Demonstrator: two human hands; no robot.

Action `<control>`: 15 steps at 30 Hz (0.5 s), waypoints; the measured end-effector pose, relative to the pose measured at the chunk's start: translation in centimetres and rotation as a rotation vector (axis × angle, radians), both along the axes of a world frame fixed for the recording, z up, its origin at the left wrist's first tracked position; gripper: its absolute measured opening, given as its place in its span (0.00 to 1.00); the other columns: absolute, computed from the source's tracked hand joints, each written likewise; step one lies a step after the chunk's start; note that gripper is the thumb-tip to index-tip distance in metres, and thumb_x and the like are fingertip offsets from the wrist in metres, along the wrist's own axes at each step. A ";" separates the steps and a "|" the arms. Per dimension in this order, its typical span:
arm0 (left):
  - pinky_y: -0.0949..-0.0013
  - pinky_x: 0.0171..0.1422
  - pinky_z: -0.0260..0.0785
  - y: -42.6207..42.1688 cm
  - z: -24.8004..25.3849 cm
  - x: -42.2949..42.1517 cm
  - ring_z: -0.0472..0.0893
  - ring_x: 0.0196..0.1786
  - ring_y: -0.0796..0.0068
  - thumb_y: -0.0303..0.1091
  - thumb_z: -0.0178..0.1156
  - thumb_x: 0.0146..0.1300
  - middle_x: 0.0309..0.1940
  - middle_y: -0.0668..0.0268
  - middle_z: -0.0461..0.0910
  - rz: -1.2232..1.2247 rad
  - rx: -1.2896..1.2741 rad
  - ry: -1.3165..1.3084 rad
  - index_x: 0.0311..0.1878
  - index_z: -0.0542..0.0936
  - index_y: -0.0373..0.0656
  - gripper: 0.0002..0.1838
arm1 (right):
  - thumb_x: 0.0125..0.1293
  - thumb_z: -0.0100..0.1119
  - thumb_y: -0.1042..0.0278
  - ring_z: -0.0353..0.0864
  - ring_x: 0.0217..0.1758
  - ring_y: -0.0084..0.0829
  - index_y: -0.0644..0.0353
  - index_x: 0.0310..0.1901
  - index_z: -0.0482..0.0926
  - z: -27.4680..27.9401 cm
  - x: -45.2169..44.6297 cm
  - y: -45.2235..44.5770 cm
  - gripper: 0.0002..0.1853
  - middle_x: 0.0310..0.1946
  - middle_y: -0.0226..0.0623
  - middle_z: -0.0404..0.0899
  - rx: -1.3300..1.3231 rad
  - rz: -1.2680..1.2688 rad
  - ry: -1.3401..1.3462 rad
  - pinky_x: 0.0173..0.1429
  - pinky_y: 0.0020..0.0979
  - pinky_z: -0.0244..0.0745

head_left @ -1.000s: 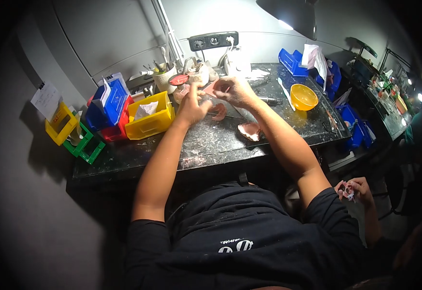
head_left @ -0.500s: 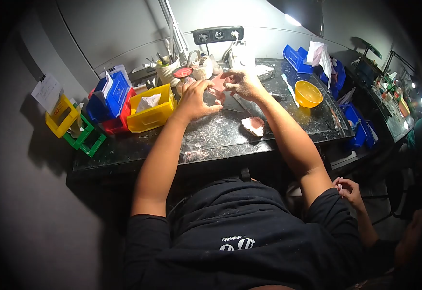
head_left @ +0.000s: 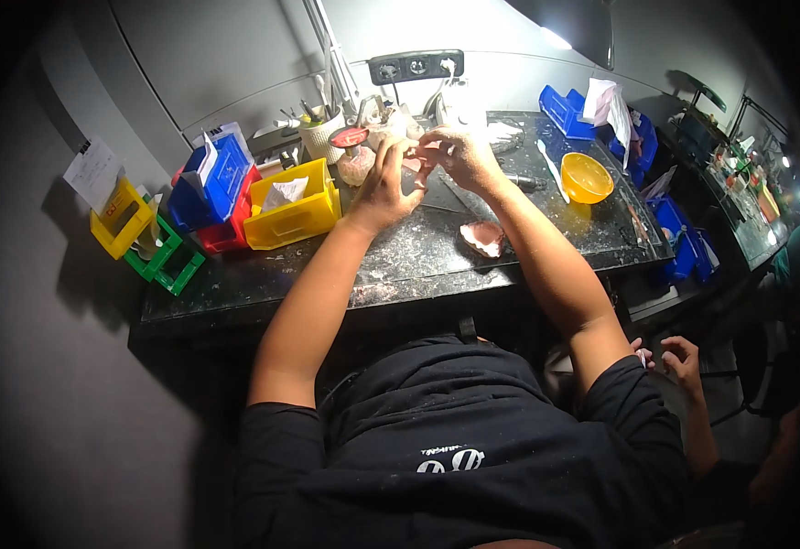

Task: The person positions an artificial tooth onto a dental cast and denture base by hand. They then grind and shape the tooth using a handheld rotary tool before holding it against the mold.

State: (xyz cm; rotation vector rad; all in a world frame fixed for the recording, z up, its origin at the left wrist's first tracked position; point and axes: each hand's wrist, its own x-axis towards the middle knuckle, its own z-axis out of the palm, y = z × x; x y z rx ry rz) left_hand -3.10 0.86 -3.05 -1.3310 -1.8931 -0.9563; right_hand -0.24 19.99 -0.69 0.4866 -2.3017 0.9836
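Note:
Above the far middle of the bench, my left hand (head_left: 386,190) and my right hand (head_left: 462,162) meet with bent fingers. Between them is a thin pink sheet (head_left: 427,166), mostly hidden by the fingers now. A dental model (head_left: 482,240), pink and whitish with a scalloped edge, lies on the bench below my right hand. A slim tool (head_left: 459,194) rests on the bench under my right wrist. Left of my left hand stands a rounded jar (head_left: 356,167) with a red top (head_left: 350,136).
Yellow (head_left: 295,212), blue (head_left: 208,188) and green bins (head_left: 167,261) stand at the left. An orange-yellow bowl (head_left: 587,179) and a white-handled tool (head_left: 551,172) lie right. Behind are a tool cup (head_left: 320,137) and a socket strip (head_left: 416,67). Another person's hand (head_left: 681,362) shows lower right.
My hands have drawn closer together, and my left hand has shifted right and turned. The pink sheet, plainly visible before, is now largely covered by my fingers. The other person's hands have moved apart.

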 end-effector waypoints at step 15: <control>0.60 0.58 0.74 -0.6 -0.5 -0.6 0.80 0.51 0.58 0.32 0.77 0.43 0.51 0.56 0.75 -0.044 0.047 -0.185 0.56 0.74 0.39 0.34 | 0.68 0.66 0.72 0.89 0.35 0.28 0.64 0.40 0.85 -1.7 -1.3 0.7 0.04 0.32 0.39 0.87 -0.111 0.316 -0.130 0.43 0.30 0.82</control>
